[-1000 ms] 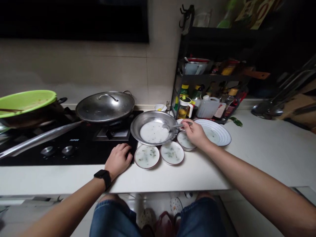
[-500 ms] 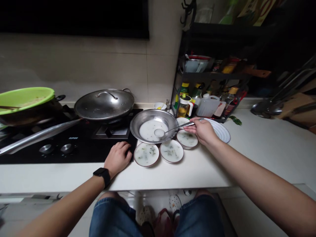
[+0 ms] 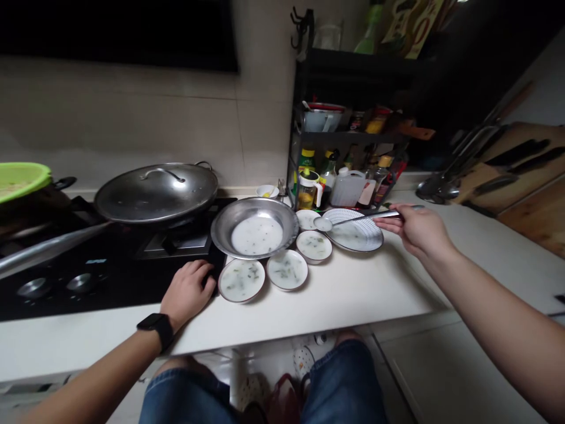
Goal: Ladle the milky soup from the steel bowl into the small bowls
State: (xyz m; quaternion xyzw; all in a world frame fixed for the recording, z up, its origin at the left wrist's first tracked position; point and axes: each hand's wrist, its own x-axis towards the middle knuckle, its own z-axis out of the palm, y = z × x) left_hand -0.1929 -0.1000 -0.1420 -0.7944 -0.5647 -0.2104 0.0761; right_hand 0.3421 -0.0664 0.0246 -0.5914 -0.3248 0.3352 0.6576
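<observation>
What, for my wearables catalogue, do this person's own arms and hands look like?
The left arm and right arm are bare, with no sleeves in view. A black square-faced smartwatch on a black strap circles the left wrist; the right wrist has none. The left hand and right hand are gloveless.

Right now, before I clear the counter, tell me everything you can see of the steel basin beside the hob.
Wide, shallow and round, the basin looks like polished stainless steel, with a plain rim. Milky white liquid pools in its bottom. It sits level at the right edge of the black hob, behind small plates. No hand touches it.
</observation>
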